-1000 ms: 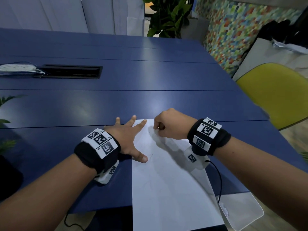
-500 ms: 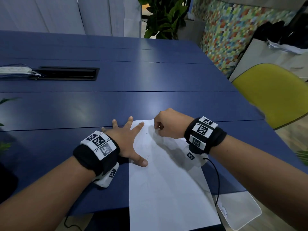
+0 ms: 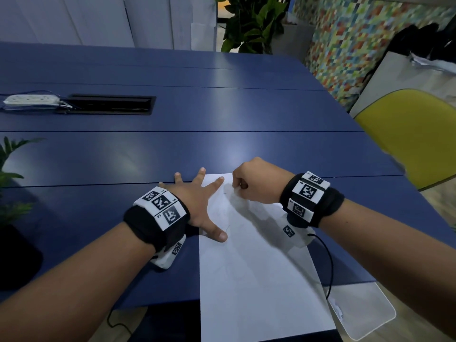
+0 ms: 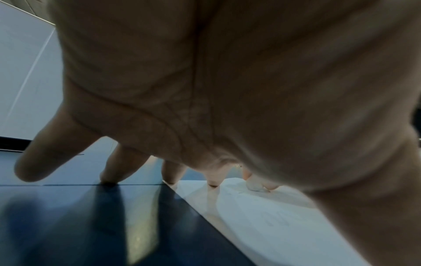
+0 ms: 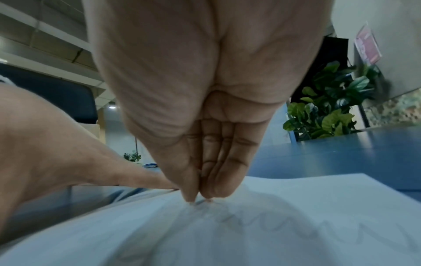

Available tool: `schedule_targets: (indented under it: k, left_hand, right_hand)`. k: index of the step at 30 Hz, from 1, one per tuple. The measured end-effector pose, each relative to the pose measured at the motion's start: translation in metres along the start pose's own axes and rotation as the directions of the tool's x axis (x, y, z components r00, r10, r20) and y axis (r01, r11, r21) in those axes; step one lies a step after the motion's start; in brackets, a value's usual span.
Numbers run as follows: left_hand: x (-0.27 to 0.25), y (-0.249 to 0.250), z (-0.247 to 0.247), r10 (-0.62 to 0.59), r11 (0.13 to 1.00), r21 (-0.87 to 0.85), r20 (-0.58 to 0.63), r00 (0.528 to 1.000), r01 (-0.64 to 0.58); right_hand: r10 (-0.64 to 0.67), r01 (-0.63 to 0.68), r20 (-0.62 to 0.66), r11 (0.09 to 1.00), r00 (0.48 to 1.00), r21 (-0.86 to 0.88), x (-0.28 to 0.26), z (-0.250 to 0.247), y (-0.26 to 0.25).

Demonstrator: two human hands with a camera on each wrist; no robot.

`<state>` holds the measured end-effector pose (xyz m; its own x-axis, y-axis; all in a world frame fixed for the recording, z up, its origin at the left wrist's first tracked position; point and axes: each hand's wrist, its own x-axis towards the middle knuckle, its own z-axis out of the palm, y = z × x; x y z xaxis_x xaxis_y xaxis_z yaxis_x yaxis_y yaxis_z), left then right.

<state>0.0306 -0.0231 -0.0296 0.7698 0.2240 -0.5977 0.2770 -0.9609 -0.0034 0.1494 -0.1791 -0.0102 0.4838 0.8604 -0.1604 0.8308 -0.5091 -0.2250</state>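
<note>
A white sheet of paper [image 3: 259, 280] with faint pencil marks lies on the blue table [image 3: 222, 149], its near end hanging over the front edge. My left hand [image 3: 207, 206] rests flat and spread on the sheet's top left corner, thumb and index finger on the paper, the other fingers on the table. My right hand [image 3: 238, 188] is curled near the sheet's top edge, with its fingertips pinched together and pressed down on the paper [image 5: 250, 234]. In the left wrist view a small whitish piece [image 4: 256, 185] shows under those fingertips. The right wrist view hides it.
A white power strip [image 3: 30, 99] and a black cable hatch [image 3: 111, 104] lie at the far left of the table. A yellow chair [image 3: 414, 137] stands at the right. A potted plant [image 3: 12, 169] is at the left edge. A clear plastic sheet [image 3: 362, 314] lies below the table's right front.
Both hands stay where they were on the sheet. Only the head view has shifted a little.
</note>
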Motion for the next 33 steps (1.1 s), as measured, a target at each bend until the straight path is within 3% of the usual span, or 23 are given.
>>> schedule_targets:
  k: [3,7,11,15,19,23,27,31,33]
  left_hand:
    - [-0.001,0.0,0.0,-0.003,1.0,-0.001,0.002,1.0,0.003]
    - [0.0,-0.001,0.001,0.005,1.0,-0.013,-0.002,1.0,-0.005]
    - [-0.001,-0.001,0.001,0.005,1.0,-0.013,0.005,1.0,-0.005]
    - [0.0,-0.001,0.001,0.011,1.0,-0.004,-0.002,1.0,-0.011]
    - [0.0,-0.001,0.002,0.006,1.0,-0.008,0.007,1.0,-0.005]
    - [0.0,-0.001,0.001,0.009,1.0,-0.004,0.01,1.0,-0.008]
    - [-0.001,0.0,0.002,0.002,1.0,0.004,-0.001,1.0,-0.002]
    - [0.001,0.001,0.001,0.002,1.0,0.001,0.009,1.0,-0.002]
    - [0.001,0.001,0.001,-0.001,1.0,0.008,0.004,1.0,0.001]
  right_hand:
    - [-0.062,0.065,0.062,0.997,0.996,-0.049,-0.004,0.001,-0.008]
    - [0.028,-0.027,0.015,0.998,0.999,-0.05,-0.001,-0.004,0.001]
    - [-0.06,0.067,0.083,0.994,0.995,-0.085,-0.008,0.001,-0.013]
    - [0.029,-0.027,0.035,0.997,0.999,-0.066,-0.005,-0.005,0.0]
    - [-0.044,0.05,0.08,0.996,0.996,-0.08,-0.011,0.002,-0.013]
    - [0.049,-0.048,0.038,0.998,0.998,-0.041,-0.008,-0.006,-0.002]
    - [-0.037,0.041,0.074,0.998,0.997,-0.05,-0.013,-0.002,-0.011]
    - [0.028,-0.026,0.029,0.999,0.999,-0.039,-0.011,-0.008,0.001]
    - [0.003,-0.001,0.043,0.999,0.999,-0.04,-0.013,-0.004,-0.004]
